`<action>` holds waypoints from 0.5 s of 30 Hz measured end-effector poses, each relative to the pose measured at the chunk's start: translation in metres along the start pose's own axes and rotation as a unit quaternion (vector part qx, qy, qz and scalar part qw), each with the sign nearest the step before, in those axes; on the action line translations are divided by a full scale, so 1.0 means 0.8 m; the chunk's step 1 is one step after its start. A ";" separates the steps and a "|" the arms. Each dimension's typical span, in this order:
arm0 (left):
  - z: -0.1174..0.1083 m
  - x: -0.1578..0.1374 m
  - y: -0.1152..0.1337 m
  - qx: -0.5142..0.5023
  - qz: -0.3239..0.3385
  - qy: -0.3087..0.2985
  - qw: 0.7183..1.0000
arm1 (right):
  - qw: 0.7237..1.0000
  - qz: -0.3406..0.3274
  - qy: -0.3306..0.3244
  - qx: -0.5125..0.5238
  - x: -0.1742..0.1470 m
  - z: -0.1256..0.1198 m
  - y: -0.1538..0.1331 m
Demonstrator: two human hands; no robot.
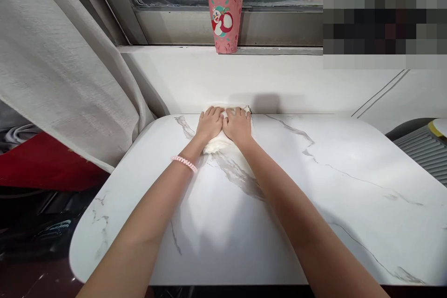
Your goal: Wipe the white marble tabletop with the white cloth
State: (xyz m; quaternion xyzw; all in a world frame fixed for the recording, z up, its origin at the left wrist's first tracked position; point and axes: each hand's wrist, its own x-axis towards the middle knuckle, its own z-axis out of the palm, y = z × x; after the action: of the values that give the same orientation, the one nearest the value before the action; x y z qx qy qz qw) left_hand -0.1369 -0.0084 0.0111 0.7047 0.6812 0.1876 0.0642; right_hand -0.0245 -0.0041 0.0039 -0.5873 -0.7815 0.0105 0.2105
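Both my hands lie side by side, palms down, on a crumpled cream-white cloth (pixel 217 145) at the far edge of the marble-patterned table (pixel 279 158). My left hand (pixel 210 124) presses on the cloth's left part with its fingers spread forward; a pink coiled band (pixel 184 163) circles that wrist. Resting on the right part, my right hand (pixel 238 125) also has its fingers stretched out, its thumb close to the left hand. Much of the cloth is hidden under the hands. Its far edge touches or nearly touches the white wall.
A pink paper cup (pixel 226 14) stands on the window ledge (pixel 279 50) straight ahead. On the left a grey-white curtain (pixel 66 56) hangs down to the table's edge, with red fabric (pixel 49 163) below it. A grey ridged object (pixel 422 149) sits beyond the right edge.
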 end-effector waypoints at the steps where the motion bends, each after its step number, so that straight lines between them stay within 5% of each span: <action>1: 0.001 0.005 -0.002 -0.001 0.006 0.004 1.000 | 1.000 0.002 0.001 -0.001 0.004 0.002 0.000; 15: 0.007 -0.001 -0.006 -0.007 0.023 0.040 0.999 | 1.000 0.010 -0.002 -0.026 -0.001 -0.005 -0.003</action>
State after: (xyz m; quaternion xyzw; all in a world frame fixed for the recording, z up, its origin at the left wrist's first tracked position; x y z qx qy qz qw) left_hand -0.1396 -0.0080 0.0042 0.7117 0.6655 0.2218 0.0368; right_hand -0.0252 -0.0065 0.0082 -0.6003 -0.7760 -0.0071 0.1936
